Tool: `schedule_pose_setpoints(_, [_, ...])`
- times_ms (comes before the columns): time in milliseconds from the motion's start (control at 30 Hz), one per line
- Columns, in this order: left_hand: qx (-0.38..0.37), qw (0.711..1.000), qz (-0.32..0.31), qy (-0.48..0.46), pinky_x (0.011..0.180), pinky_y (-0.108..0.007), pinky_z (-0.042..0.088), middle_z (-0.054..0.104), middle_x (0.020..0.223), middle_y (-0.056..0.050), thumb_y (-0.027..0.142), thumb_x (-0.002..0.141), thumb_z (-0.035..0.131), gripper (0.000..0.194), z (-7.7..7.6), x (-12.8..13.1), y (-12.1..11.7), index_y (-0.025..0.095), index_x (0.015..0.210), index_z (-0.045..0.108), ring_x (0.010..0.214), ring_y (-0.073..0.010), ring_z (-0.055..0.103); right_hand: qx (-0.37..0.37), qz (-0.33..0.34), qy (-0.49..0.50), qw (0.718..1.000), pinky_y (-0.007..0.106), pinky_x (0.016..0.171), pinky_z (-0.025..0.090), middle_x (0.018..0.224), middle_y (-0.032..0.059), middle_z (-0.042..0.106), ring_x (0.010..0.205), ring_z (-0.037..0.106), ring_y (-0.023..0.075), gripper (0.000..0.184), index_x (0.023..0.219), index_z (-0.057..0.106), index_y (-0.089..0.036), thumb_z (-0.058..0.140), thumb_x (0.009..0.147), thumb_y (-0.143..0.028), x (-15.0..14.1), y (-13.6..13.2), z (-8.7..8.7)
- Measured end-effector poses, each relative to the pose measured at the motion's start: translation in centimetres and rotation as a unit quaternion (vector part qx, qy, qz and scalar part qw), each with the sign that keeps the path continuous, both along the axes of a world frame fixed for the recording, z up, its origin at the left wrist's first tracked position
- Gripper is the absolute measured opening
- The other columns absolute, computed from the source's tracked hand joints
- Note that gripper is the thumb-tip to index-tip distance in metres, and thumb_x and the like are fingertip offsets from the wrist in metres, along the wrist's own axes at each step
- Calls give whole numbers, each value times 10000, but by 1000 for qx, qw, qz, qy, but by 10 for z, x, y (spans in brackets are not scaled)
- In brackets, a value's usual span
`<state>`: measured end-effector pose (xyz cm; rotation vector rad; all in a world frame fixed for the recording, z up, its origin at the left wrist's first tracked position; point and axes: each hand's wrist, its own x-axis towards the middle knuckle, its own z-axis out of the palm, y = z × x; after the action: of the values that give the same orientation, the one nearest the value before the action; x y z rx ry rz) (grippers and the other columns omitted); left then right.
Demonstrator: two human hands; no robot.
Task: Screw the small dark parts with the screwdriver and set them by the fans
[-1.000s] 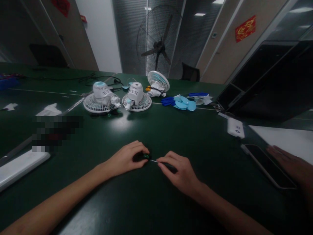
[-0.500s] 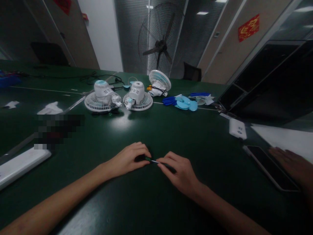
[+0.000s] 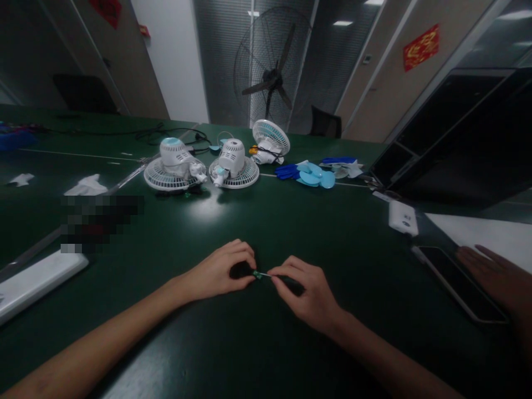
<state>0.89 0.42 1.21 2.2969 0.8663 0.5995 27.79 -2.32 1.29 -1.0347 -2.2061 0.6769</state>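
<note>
My left hand (image 3: 228,268) rests on the dark green table, thumb and fingers pinching the edge of a small green circuit board (image 3: 257,275). From the right, my right hand (image 3: 305,288) grips a screwdriver with a dark handle, mostly covered by the fingers. The thin metal shaft of the screwdriver (image 3: 266,275) points left, and its tip meets the board. What exactly the tip touches is too small to make out.
Two white fan heads (image 3: 174,166) (image 3: 235,166) lie grille-down beyond my hands, with a third fan (image 3: 270,141) behind. Blue fan blades (image 3: 316,174) lie to their right. Another person's hand (image 3: 494,271) is by a phone (image 3: 461,285). A white bar-shaped thing (image 3: 41,280) lies left.
The green board now shows more fully between my hands, just right of my left fingertips. My right hand has shifted very slightly, still on the screwdriver.
</note>
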Motion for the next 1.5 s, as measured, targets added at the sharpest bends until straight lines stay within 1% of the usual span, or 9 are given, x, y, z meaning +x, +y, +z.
schedule_pose_setpoints(167, [-1,1000,6,5,1028,-409,468,646,1168,-61,268,953,688,139,-1,0,-1,228,1084,662,1117,-231,602,-15,20,-20,999,275,691,540,994,43,713,799,665,159,200,1125,774,-235,607,1014,-237,1,-1,-1])
schedule_pose_setpoints(367, [7,1000,1,4,1089,-440,429,648,1159,-56,285,954,692,135,-3,-1,-1,229,1071,653,1113,-231,605,2,-32,-25,999,285,699,554,986,52,705,812,669,170,209,1131,766,-227,587,1023,-213,-1,2,-5])
schedule_pose_setpoints(600, [13,1000,-1,2,1031,-420,468,657,1170,-69,279,954,689,145,-3,-2,0,229,1084,649,1111,-237,605,-1,-34,-8,999,286,693,582,1006,61,715,820,679,175,209,1132,762,-224,578,1033,-219,0,3,-5])
schedule_pose_setpoints(767, [32,999,-37,8,1053,-422,460,669,1325,-73,274,995,658,156,4,0,-5,248,1148,648,1262,-252,570,7,-80,40,996,301,703,597,1020,75,711,851,689,191,219,1167,750,-221,576,1035,-221,2,4,-4])
schedule_pose_setpoints(933, [95,990,-80,73,1105,-446,415,677,1389,-79,258,1044,571,209,4,0,-3,257,1246,624,1372,-264,542,2,-95,55,994,313,736,605,1018,69,718,869,701,196,200,1144,754,-228,589,1034,-233,4,7,-3])
schedule_pose_setpoints(1067, [153,980,11,129,1075,-438,430,676,1359,-100,304,1066,517,280,-1,-30,21,247,1322,616,1337,-272,566,-17,-86,54,995,305,713,612,1031,76,715,873,702,196,209,1155,753,-217,580,1044,-254,4,7,-3])
schedule_pose_setpoints(1233, [155,950,202,183,1016,-459,463,696,1282,-117,431,1043,523,329,-8,-105,58,211,1246,658,1178,-303,644,-36,-67,65,995,295,694,609,1043,77,708,871,694,189,220,1174,745,-217,567,1052,-257,6,6,-5])
schedule_pose_setpoints(1333, [150,920,301,204,1000,-465,474,722,1231,-128,476,1015,531,365,-11,-142,69,197,1209,665,1160,-331,656,-27,-70,60,995,310,702,602,1011,71,713,854,692,193,202,1142,755,-224,581,1048,-268,6,6,-6])
schedule_pose_setpoints(1500, [134,881,392,229,959,-453,497,738,1219,-139,528,977,543,426,-10,-159,69,196,1212,670,1134,-352,673,-40,-69,61,995,311,689,605,1026,75,711,861,693,197,212,1155,752,-227,575,1054,-286,7,6,-5])
